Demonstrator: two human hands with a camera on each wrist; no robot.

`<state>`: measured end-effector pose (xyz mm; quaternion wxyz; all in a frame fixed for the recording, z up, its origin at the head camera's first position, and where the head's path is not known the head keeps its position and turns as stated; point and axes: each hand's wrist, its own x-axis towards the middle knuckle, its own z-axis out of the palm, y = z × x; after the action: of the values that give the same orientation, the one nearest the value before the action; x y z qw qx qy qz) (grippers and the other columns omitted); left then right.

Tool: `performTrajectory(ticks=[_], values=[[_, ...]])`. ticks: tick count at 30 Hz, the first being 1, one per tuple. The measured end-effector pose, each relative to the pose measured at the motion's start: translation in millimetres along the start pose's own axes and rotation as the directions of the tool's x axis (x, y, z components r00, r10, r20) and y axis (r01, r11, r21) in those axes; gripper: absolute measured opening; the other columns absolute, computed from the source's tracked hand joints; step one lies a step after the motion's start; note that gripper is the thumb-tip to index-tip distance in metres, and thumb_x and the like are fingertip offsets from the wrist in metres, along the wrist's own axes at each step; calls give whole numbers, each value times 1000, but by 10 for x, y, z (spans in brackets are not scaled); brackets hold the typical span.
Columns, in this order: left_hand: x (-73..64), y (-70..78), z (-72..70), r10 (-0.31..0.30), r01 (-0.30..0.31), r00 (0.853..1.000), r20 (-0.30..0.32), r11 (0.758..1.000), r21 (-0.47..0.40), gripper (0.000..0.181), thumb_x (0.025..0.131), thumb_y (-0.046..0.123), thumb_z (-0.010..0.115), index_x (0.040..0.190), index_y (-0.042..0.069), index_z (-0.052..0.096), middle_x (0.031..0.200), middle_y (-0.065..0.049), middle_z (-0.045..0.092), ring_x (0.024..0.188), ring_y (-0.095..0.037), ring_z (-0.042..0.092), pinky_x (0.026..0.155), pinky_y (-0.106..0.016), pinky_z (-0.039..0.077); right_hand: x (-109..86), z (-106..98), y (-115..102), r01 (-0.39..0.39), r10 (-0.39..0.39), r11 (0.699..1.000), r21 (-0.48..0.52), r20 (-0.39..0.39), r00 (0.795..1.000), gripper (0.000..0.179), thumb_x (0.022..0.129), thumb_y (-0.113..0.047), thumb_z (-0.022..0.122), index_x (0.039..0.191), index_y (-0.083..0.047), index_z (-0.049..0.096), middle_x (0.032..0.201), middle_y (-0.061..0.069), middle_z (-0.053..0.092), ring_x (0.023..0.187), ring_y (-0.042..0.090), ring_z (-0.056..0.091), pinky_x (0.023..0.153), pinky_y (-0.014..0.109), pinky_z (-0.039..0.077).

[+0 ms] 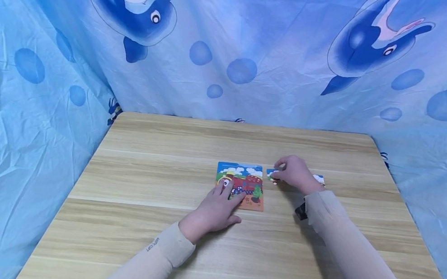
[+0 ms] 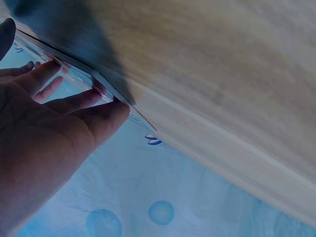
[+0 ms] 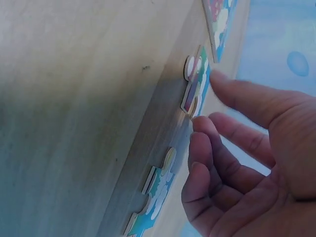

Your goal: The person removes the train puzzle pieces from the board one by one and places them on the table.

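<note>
Left hand rests its extended fingers on a colourful puzzle board, which lies flat on the wooden table. Just right of the board, the bent fingers of the right hand are at a loose puzzle piece, though whether they pinch it cannot be told; further puzzle shapes lie near that wrist, and a blue dolphin-print curtain hangs beyond.

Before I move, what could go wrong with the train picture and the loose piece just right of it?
The left grip rests on the train picture, so a sideways push might shift it. The near piece lies close to the picture's right edge and could bump it if slid that way. The right grip hides part of that piece from the head view, so a poor hold might go unnoticed.
</note>
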<state>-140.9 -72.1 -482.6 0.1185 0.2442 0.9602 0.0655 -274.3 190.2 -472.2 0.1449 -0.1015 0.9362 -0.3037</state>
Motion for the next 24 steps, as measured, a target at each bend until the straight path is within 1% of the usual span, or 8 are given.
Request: performTrajectory(ticks=[2, 6, 10, 17, 19, 22, 24], values=[[3, -4, 4, 0, 0, 1000, -2, 1000, 5, 74, 97, 57, 60, 159, 23, 39, 163, -24, 24, 147, -49, 19, 115, -55, 28, 3, 15, -13, 16, -16, 1000, -3, 12, 1000, 36, 87, -22, 84, 114, -3, 72, 99, 9, 69, 83, 23, 61, 73, 39, 52], [14, -10, 23, 1, -1, 1000, -1, 1000, 11, 73, 98, 57, 60, 159, 24, 38, 163, -23, 23, 148, -48, 19, 115, -54, 28, 11, 42, -37, 5, -5, 1000, 6, 31, 1000, 36, 86, -21, 85, 112, -2, 71, 92, 8, 69, 78, 23, 61, 71, 38, 50], [22, -12, 35, 2, -2, 1000, 6, 1000, 12, 73, 98, 57, 60, 160, 25, 38, 164, -22, 22, 148, -47, 18, 116, -54, 28, 9, 50, -52, -7, 7, 1000, 1, 26, 1000, 34, 86, -21, 85, 112, -3, 70, 93, 8, 68, 78, 23, 60, 70, 38, 50], [25, -4, 19, -10, 10, 1000, 22, 1000, 2, 73, 98, 58, 58, 160, 26, 36, 165, -21, 19, 149, -46, 15, 116, -54, 27, 4, 31, -33, 0, 0, 1000, -9, 20, 1000, 35, 86, -23, 85, 110, -3, 70, 97, 11, 67, 81, 24, 61, 70, 38, 50], [22, -4, 18, -8, 8, 1000, 18, 1000, -1, 72, 98, 57, 59, 160, 26, 37, 165, -22, 20, 149, -46, 15, 116, -54, 27, -16, 20, -48, 2, -2, 1000, -13, 2, 1000, 35, 87, -25, 84, 110, -4, 70, 97, 10, 67, 81, 23, 61, 70, 38, 51], [18, -15, 18, -6, 6, 1000, 15, 1000, 3, 72, 98, 57, 60, 160, 26, 38, 164, -22, 22, 149, -46, 16, 115, -55, 28, -62, 15, -114, 30, -30, 1000, -1, -16, 999, 35, 89, -25, 82, 113, -3, 70, 93, 9, 66, 78, 23, 62, 67, 38, 52], [14, -22, 18, -5, 5, 1000, 10, 1000, 12, 72, 98, 57, 60, 159, 26, 38, 163, -22, 24, 148, -46, 18, 114, -55, 30, -98, 41, -178, 63, -63, 998, 20, -3, 998, 35, 89, -26, 82, 114, -4, 71, 88, 8, 66, 73, 23, 61, 63, 37, 52]])
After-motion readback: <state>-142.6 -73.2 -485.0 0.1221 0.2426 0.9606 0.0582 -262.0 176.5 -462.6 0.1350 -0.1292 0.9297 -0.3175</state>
